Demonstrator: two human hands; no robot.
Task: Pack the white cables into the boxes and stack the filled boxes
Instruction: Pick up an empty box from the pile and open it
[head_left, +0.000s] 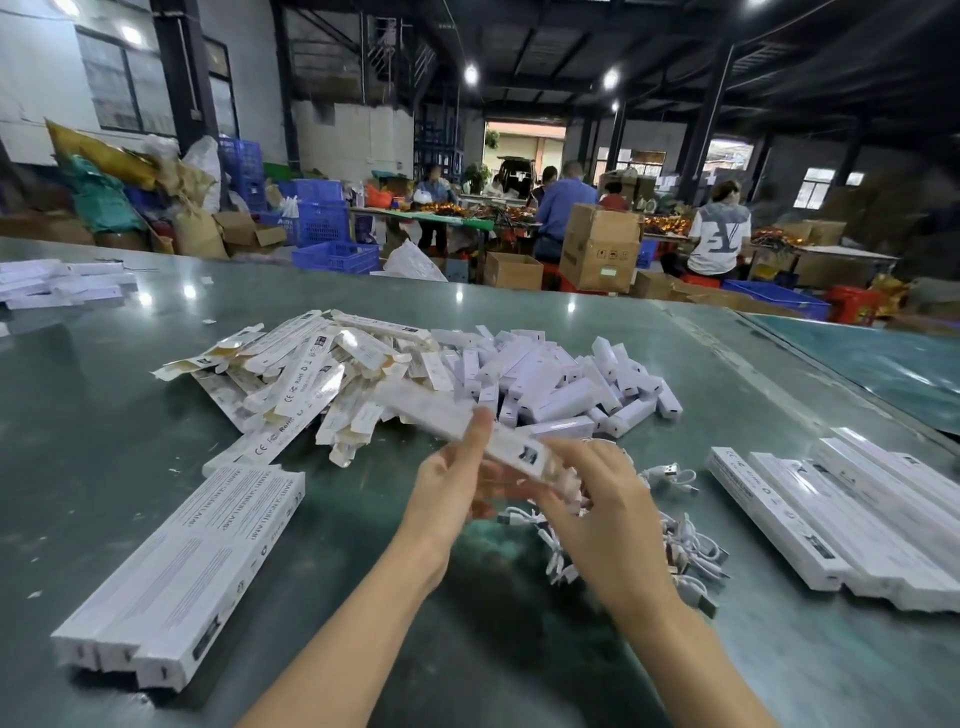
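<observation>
Above the surface (130, 415) centre: long box (457, 423) gripped by left hand (452, 483) and right hand (592, 499), apparently angled for loading white cables (685, 551).

Dim warehouse hall with dark steel roof (571, 47), ceiling lamps (470, 74) (glaring), barred windows (124, 83)

You have two hands up, the left hand (451, 486) and right hand (597, 512), with one box (457, 418) between them. On the bench (104, 415) sit two rows of boxes, the left row (182, 571) and right row (852, 512), plus three loose heaps too jumbled to count: flat boxes (296, 374), small boxes (561, 379) and cables (680, 551)
</observation>
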